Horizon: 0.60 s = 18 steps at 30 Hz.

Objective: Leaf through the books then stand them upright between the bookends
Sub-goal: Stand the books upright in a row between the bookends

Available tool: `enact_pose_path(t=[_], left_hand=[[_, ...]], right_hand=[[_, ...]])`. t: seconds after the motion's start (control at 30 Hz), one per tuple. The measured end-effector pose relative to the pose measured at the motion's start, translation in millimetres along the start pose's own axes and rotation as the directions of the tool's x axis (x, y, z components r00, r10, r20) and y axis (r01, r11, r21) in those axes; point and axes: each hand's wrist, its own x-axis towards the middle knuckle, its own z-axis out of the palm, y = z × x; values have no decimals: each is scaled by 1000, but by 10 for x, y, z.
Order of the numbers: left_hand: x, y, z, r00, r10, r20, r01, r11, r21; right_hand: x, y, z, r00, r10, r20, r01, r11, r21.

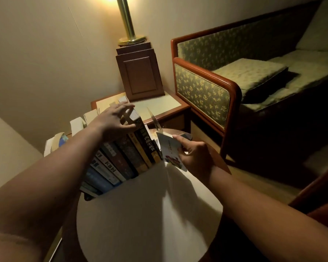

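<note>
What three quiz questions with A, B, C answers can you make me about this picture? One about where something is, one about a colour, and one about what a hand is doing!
1. Where does the lamp stand?
A. on the round table
B. on the side table next to the sofa
C. on the floor

2. What colour is the sofa's cloth?
A. red
B. blue
C. green

3. What is the right hand doing?
A. holding a thin white book
B. lying flat on the table
C. touching the lamp

Answers: 1 B, its wooden base sits on the side table's pale top; 2 C, the panels and cushions are green with a small gold pattern; 3 A, its fingers and thumb pinch the book at the right end of the row of books.
</note>
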Motion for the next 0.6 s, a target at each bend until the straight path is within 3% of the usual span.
enact_pose_path(t=[0.2, 0.37, 0.6], left_hand=[[-14, -3, -5, 1000, 15, -16, -15, 1000, -13], [-30, 16, -26, 1000, 4, -5, -4, 1000, -23], [-56, 54, -27, 1000, 9, -15, -9, 999, -34]], right_hand=[[38, -60, 292, 997, -59, -43, 55, 994, -92], [58, -138, 521, 997, -61, -40, 62, 998, 11], [88, -87, 960, 985, 150, -81, -146, 988, 45]])
